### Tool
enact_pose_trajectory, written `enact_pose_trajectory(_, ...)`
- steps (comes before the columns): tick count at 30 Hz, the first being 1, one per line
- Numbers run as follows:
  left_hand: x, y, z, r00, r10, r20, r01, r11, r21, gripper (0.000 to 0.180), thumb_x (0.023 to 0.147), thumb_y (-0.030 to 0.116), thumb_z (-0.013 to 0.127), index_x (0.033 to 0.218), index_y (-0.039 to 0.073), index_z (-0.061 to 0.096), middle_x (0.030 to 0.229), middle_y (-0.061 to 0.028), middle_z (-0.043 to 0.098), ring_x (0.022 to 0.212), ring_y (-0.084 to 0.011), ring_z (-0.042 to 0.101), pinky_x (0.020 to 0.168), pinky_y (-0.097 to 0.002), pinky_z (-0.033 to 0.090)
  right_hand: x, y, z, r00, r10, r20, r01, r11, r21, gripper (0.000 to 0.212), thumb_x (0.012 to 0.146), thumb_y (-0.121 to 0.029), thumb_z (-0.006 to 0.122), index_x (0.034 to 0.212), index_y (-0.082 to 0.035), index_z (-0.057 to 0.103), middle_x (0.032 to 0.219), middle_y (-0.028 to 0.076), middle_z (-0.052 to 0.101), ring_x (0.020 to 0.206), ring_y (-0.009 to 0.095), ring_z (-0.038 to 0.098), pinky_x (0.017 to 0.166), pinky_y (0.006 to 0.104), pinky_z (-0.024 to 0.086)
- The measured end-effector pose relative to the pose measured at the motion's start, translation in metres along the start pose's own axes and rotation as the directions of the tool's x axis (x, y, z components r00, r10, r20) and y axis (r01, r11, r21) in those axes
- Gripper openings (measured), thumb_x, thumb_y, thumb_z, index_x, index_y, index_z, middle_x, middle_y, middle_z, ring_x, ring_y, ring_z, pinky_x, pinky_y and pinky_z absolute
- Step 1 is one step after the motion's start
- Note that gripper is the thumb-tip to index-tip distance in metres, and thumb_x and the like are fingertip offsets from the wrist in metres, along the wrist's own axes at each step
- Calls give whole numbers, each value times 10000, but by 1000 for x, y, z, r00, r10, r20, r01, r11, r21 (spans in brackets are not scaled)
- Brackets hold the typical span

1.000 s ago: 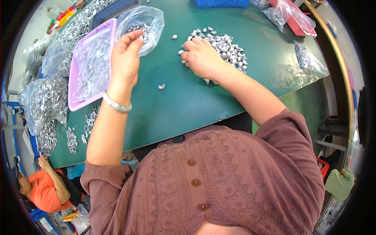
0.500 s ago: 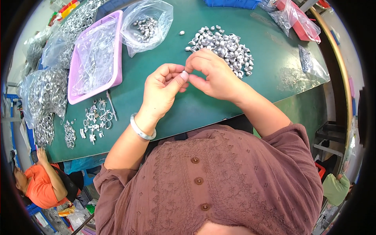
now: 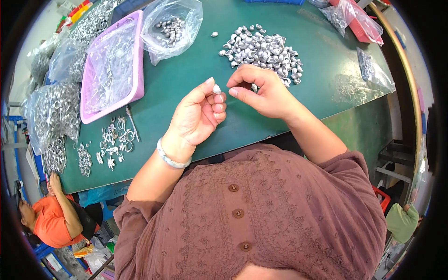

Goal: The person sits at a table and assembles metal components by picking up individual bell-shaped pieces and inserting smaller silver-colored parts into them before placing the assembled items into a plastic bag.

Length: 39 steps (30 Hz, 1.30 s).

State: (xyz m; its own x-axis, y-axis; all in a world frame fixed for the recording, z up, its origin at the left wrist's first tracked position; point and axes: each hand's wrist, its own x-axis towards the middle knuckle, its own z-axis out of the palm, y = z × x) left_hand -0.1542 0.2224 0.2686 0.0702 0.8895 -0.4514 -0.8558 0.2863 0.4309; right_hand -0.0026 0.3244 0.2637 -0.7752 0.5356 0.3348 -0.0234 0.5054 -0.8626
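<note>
Between the thumb and forefinger of my left hand (image 3: 198,109) is a small rounded silver metal piece (image 3: 216,89), its pale side facing up. The other left fingers curl toward the palm. Just to the right, my right hand (image 3: 266,93) is curled, thumb and forefinger tips slightly apart. Inside that curl shows part of another silver piece (image 3: 254,87), mostly hidden by the fingers. Beyond the right hand lies a heap of similar rounded, hollow silver pieces (image 3: 261,49) on the green table (image 3: 224,135). A single piece (image 3: 214,34) sits apart, left of the heap.
Left of my hands stand a clear bag of silver pieces (image 3: 170,30) and a lilac basket (image 3: 135,88) holding plastic bags. Small ring-like parts (image 3: 116,140) lie nearer, beside bulging bags of rings (image 3: 56,109). A red bin (image 3: 366,32) is far right; a co-worker in orange (image 3: 56,219) is at left.
My hands have separated: the right moved a little right and nearer me, away from the left. The piece in my left fingers has come into view, as has the silver piece within my right hand.
</note>
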Motion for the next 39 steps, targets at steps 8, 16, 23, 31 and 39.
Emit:
enact_pose_trajectory(8, 1, 0, -4, 997, -39, 69, 44, 996, -81, 231, 867, 272, 513, 751, 72, 523, 670, -26, 479, 541, -99, 429, 469, -205, 356, 3, 9, -13, 991, -58, -121, 25, 966, -258, 74, 736, -81, 602, 790, -33, 587, 721, 76, 562, 642, 198, 557, 574, 292, 442)
enact_pose_trajectory(16, 1, 0, -10, 998, -43, 45, 47, 995, -84, 227, 863, 253, 511, 738, 64, 532, 690, -45, 503, 540, -109, 437, 480, -210, 373, 29, 28, -23, 985, -160, -68, 87, 795, -600, 74, 709, -126, 612, 744, -61, 618, 746, 68, 551, 766, 265, 519, 690, 368, 426)
enact_pose_trajectory(23, 0, -5, -15, 996, 79, -26, -78, 995, 64, 151, 825, 150, 523, 728, 34, 535, 780, -105, 578, 645, -167, 559, 566, -234, 465, 70, 43, -10, 997, -67, 23, 60, 622, -781, 128, 680, -149, 629, 786, -81, 655, 818, 73, 551, 841, 265, 500, 761, 372, 413)
enact_pose_trajectory(31, -3, -4, -19, 993, 115, 14, -116, 985, 127, 66, 818, 95, 509, 810, 30, 520, 801, -103, 580, 668, -172, 570, 590, -239, 470, 85, 49, 0, 994, -40, 103, 108, 546, -830, 132, 654, -121, 644, 780, -82, 644, 829, 61, 540, 861, 247, 486, 767, 354, 406)
enact_pose_trajectory(39, -9, -1, -11, 967, 256, -15, -250, 954, 165, 151, 823, 67, 491, 961, 12, 517, 810, -60, 558, 649, -130, 515, 565, -227, 430, 53, 8, -7, 979, 97, 180, -133, 971, 200, 123, 715, -15, 636, 827, -30, 587, 844, 13, 557, 775, 104, 522, 675, 244, 420)
